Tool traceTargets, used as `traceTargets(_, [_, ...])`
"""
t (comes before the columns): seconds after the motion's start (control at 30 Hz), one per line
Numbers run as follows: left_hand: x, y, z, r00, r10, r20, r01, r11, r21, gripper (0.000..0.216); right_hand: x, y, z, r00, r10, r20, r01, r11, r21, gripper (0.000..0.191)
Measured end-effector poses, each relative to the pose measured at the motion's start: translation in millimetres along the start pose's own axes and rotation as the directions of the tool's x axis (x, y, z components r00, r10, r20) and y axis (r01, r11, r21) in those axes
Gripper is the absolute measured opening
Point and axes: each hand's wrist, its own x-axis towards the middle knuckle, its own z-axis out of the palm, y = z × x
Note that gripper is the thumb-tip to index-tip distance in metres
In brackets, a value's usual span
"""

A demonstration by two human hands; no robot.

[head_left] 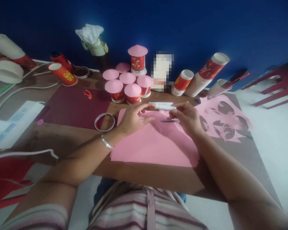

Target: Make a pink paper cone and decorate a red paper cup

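Note:
Both hands meet over a pink paper sheet on the brown table. My right hand is closed around a white glue stick, held level above the sheet. My left hand rests on the pink paper with its fingers reaching to the stick's left end; a bracelet sits on that wrist. A thin dark tool, maybe scissors or a pen, lies on the paper under the right hand.
Several red cups with pink cone lids stand behind the sheet. A tape roll lies left of it on dark red paper. Cut-out pink scraps lie right. Cups and tubes line the blue wall.

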Motion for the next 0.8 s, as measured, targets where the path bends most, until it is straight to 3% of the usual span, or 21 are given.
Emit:
traceTargets(0.07, [1.1,-0.6,2.3,0.999,0.032,-0.009,-0.032,0.999,-0.003,0.069,0.9,0.6,-0.4,1.0,0.024,0.019,-0.025,0.999,0.028,0.04])
traceTargets(0.13, [2.3,1.8,5.4,0.997,0.082,-0.004,-0.082,0.997,0.009,0.073,0.0,-0.3,1.6,0.995,0.063,0.077,-0.066,0.997,0.035,0.04])
traceTargets(0.3, [3.0,9.5,10.3,0.978,0.21,0.007,-0.21,0.977,0.042,0.02,-4.6,-4.5,7.5,0.978,0.098,0.184,-0.098,0.995,-0.01,0.039])
traceTargets(0.6, [4.7,11.1,8.6,0.999,-0.01,0.05,0.017,0.991,-0.132,0.014,-3.1,-2.0,7.4,0.983,0.043,0.18,-0.041,0.999,-0.012,0.039])
traceTargets(0.67, [7.8,10.0,10.5,0.998,-0.012,0.06,0.021,0.989,-0.144,0.024,-0.2,0.4,5.0,0.989,0.045,0.138,-0.048,0.999,0.02,0.038])
traceTargets(0.77, [16.3,5.0,16.4,0.992,-0.04,0.122,0.057,0.989,-0.135,0.054,6.8,4.0,-3.2,1.0,0.014,-0.026,-0.011,0.995,0.102,0.033])
traceTargets(0.8, [20.0,2.7,19.4,0.986,-0.048,0.161,0.063,0.994,-0.089,0.048,9.4,5.3,-6.6,0.997,0.002,-0.076,0.008,0.991,0.132,0.031])
